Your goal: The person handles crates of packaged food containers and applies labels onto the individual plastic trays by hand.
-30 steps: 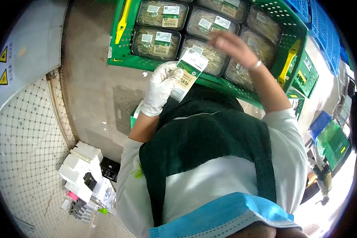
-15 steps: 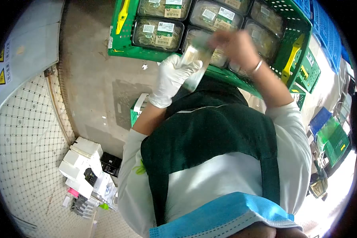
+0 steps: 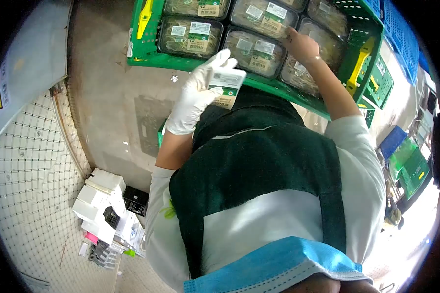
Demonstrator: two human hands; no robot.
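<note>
My left hand, in a white glove, grips a small stack of printed labels in white, green and tan, just outside the near side of the green crate. My bare right hand reaches over the crate, fingers bent together; whatever they may hold is hidden. Its fingertips are at the edge of a labelled clear-lidded tray. Below and left of that hand lies another labelled tray. A further tray is partly covered by my right hand. Pale, stringy food shows through the lids.
Yellow handles mark the crate's ends. Blue crates stand at upper right, beside another green crate. White boxes are piled at lower left. A dark green apron covers my front.
My right hand has moved away from the labels in my left hand, up and right over the trays. My left hand has shifted slightly left, and its labels now face up.
</note>
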